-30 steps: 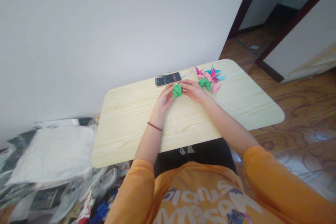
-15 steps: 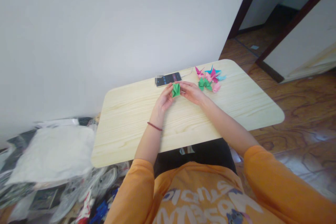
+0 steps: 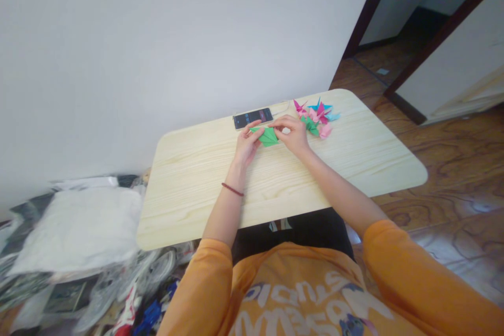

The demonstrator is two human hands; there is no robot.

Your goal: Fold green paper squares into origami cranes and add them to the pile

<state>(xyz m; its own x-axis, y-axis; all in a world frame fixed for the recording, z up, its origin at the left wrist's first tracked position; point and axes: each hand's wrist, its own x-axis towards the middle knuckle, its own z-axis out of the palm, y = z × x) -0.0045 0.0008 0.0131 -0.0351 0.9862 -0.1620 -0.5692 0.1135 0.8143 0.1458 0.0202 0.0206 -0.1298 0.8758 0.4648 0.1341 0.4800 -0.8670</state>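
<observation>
A piece of folded green origami paper (image 3: 268, 137) is held between both hands above the table, its creased face toward me. My left hand (image 3: 248, 146) pinches its left corner with thumb and fingers. Thumb and fingertips of my right hand (image 3: 292, 135) are closed on the right corner, partly hiding it. Just right of that hand lies a green folded paper piece (image 3: 310, 125). Pink and blue paper cranes (image 3: 321, 111) are bunched beside it. A phone (image 3: 253, 117) lies behind the hands, its screen lit.
A pale wooden table (image 3: 189, 184) stands against a white wall (image 3: 177, 37). A white cable (image 3: 284, 108) runs from the phone. Left of the table lie a white cushion-like bundle (image 3: 82, 226) and plastic bags (image 3: 129, 278). A doorway and wooden floor (image 3: 457, 168) are at the right.
The green paper has gone from a compact, pleated shape to a wider, flatter diamond. My right hand has turned and shifted slightly right, pinching the paper's right corner.
</observation>
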